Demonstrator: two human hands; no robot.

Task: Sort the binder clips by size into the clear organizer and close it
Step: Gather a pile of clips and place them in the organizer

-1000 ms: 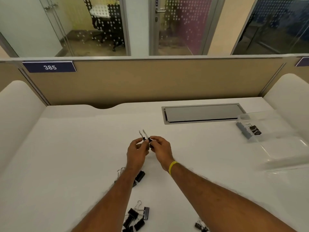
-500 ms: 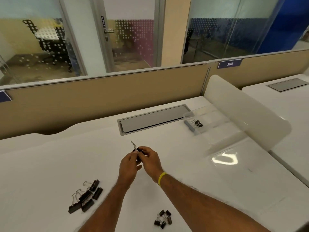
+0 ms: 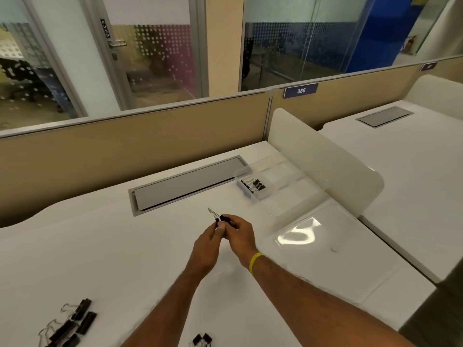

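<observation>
**A:** Where's the clip right now?

**B:** The small black binder clip with silver wire handles (image 3: 218,218) is held above the middle of the white desk (image 3: 120,246). Both hands are on it. The right hand (image 3: 239,231) has its fingers curled round the black body, and the left hand (image 3: 208,242) pinches it from the near left. I can't tell if it's one clip or two pressed together.

**A:** So what might go wrong?

**B:** The grip is only fingertips on a springy clip. If a finger slips, I'd expect it to snap shut or flick out onto the desk.

**A:** And the box?

**B:** The clear plastic organizer (image 3: 288,194) sits far right, well apart from the hands. A few black clips (image 3: 254,185) lie in its near-left compartment. The walls are hard to see, so this clip could easily land in the wrong compartment.

**A:** Anything else?

**B:** The open transparent lid (image 3: 300,237) lies flat, near right of the box. A reaching forearm could knock it.

**A:** What's left?

**B:** The large black clips (image 3: 72,324) near left and the tiny black clips (image 3: 201,339) at the near edge.
</observation>
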